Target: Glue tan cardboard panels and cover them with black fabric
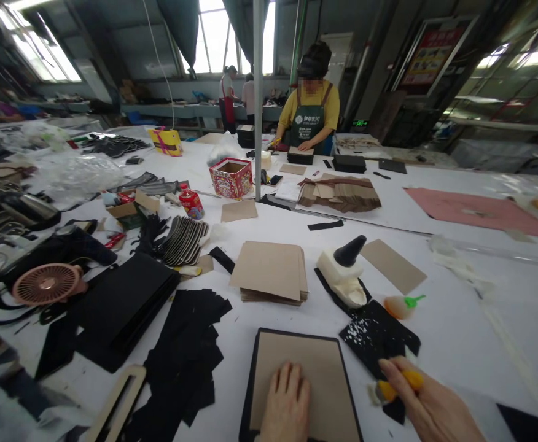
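Observation:
My left hand [286, 402] lies flat, fingers spread slightly, on a tan board [317, 362] that rests on a black panel with its dark border showing around it. To the right, my right hand [428, 399] grips a yellow-handled brush [400, 385], its bristles pointing left. Just beyond the brush is a black sheet [379, 334] spotted with white. A white glue container with a black cone-shaped nozzle [345, 264] stands behind that sheet. Directly beyond the board is a stack of tan boards [271, 270].
Black panels [121, 301], black strips [186, 350] and a pink fan [48, 283] lie at left. A small orange bottle with a green tip [400, 306] is at right. Across the table a person in a yellow top [312, 116] handles dark panels.

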`<action>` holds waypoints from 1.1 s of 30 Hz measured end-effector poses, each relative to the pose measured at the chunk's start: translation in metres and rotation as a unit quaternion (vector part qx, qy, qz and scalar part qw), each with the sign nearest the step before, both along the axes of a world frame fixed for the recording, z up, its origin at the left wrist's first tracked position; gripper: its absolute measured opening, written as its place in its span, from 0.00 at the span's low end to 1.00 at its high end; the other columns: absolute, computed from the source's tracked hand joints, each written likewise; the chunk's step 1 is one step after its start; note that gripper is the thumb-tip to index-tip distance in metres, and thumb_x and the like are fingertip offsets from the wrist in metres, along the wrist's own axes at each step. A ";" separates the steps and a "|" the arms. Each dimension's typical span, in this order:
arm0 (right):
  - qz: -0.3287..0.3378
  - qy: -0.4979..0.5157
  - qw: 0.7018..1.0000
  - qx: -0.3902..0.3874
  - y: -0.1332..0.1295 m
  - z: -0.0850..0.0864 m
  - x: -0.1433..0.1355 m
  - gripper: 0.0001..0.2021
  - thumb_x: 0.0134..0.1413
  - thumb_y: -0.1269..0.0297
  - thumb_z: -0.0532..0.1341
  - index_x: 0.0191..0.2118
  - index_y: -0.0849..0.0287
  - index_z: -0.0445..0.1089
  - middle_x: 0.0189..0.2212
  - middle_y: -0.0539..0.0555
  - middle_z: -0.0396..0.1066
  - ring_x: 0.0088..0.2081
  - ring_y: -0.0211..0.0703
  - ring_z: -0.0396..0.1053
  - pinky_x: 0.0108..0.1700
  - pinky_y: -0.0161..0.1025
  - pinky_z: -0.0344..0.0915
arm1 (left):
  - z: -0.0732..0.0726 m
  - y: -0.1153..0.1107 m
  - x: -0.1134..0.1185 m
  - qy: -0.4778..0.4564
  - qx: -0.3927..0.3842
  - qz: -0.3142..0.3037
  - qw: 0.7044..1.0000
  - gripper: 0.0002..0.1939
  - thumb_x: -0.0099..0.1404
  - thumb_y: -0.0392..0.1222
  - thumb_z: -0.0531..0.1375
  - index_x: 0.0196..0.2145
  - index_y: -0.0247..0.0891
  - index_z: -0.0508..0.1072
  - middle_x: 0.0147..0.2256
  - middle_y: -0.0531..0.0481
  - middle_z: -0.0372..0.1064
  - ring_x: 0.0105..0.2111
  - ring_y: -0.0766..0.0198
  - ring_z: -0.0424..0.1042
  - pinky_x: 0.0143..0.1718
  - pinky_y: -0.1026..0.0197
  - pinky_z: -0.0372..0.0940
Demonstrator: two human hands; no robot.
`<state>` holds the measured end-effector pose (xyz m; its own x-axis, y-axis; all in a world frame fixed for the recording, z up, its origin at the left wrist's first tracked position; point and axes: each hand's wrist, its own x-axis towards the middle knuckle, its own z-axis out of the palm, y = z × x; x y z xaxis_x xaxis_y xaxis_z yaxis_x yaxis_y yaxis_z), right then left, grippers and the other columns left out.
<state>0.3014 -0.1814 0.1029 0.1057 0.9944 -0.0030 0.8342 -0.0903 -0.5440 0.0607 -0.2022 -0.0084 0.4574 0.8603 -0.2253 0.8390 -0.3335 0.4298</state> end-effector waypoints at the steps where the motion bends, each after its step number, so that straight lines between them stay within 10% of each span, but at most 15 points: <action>1: -0.006 0.014 1.000 -0.016 0.003 0.003 -0.005 0.19 0.56 0.45 0.50 0.31 0.50 0.71 0.20 0.51 0.67 0.21 0.44 0.63 0.24 0.38 0.59 | -0.002 0.000 0.001 0.003 -0.008 0.000 1.000 0.22 0.66 0.47 0.48 0.56 0.40 0.62 0.61 0.42 0.56 0.60 0.44 0.54 0.57 0.40 0.58; 9: -0.023 0.267 0.954 -0.135 0.023 -0.015 -0.060 0.23 0.52 0.42 0.53 0.39 0.58 0.68 0.20 0.48 0.62 0.24 0.43 0.62 0.25 0.37 0.59 | -0.030 -0.006 -0.003 0.007 0.058 -0.021 0.998 0.26 0.65 0.53 0.50 0.58 0.43 0.59 0.60 0.41 0.56 0.59 0.44 0.57 0.55 0.42 0.62; 18: 0.044 0.240 0.965 -0.095 0.031 0.001 -0.068 0.17 0.54 0.48 0.56 0.39 0.55 0.71 0.35 0.52 0.73 0.38 0.46 0.69 0.39 0.34 0.64 | -0.060 -0.010 -0.002 0.013 0.312 -0.002 0.950 0.23 0.58 0.55 0.57 0.50 0.45 0.67 0.51 0.47 0.70 0.48 0.50 0.70 0.43 0.51 0.71; 23: 0.209 0.231 0.945 -0.094 0.055 0.015 -0.101 0.10 0.59 0.58 0.55 0.37 0.54 0.71 0.35 0.51 0.73 0.39 0.43 0.69 0.44 0.36 0.62 | -0.058 -0.006 0.001 0.017 0.389 0.018 0.921 0.21 0.58 0.57 0.55 0.46 0.46 0.69 0.47 0.50 0.73 0.45 0.53 0.71 0.40 0.53 0.68; 33: 0.319 0.154 0.929 -0.104 0.088 0.002 -0.126 0.06 0.57 0.65 0.57 0.35 0.57 0.71 0.32 0.50 0.72 0.36 0.42 0.68 0.41 0.37 0.62 | -0.045 -0.002 0.003 0.009 0.435 0.049 0.899 0.15 0.59 0.54 0.55 0.40 0.47 0.72 0.42 0.54 0.76 0.41 0.57 0.72 0.36 0.56 0.68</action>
